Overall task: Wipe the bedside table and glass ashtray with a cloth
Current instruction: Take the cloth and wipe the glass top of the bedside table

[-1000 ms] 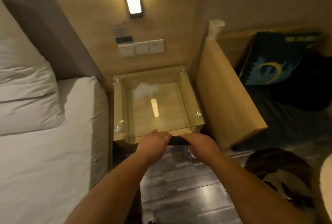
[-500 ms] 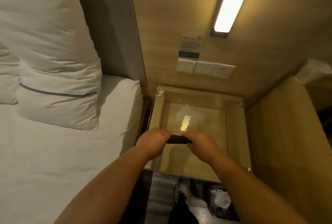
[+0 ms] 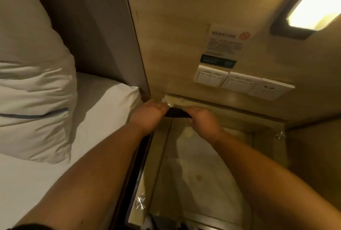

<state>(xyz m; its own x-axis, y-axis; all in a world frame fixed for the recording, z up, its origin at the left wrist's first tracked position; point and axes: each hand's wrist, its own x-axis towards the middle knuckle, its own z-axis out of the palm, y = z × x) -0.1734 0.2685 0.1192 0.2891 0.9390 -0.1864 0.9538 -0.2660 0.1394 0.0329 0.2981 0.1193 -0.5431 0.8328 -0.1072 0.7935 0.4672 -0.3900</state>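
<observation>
A dark cloth (image 3: 177, 113) is gripped at both ends: the fingers of the left hand (image 3: 150, 114) are curled round its left end, and those of the right hand (image 3: 202, 120) are curled round its right end. Only a short dark strip of it is seen between the two hands; the rest is hidden inside the grips. Its long axis is laid from 9 o'clock to 3 o'clock, tilted slightly so that the right end sits a little lower in the picture. The cloth is held at the far left corner of the glass worktop (image 3: 203, 170), just beside the back edge that meets the wooden wall (image 3: 175, 26); whether it is pressed onto the glass cannot be told. Both forearms are stretched toward 12 o'clock from the bottom of the view, the left one crossing the gap between worktop and bed. A pale, smeared patch is seen on the glass at 6 o'clock from the right hand. A metal stud (image 3: 140, 203) is set at the near left corner of the glass. At 9 o'clock a bed (image 3: 96, 119) with a white pillow (image 3: 33, 91) is seen. At 1 o'clock on the wall, a row of switches (image 3: 243, 83) is mounted under a printed notice (image 3: 227, 42), and a lit lamp (image 3: 313, 4) is fixed at 2 o'clock.
</observation>
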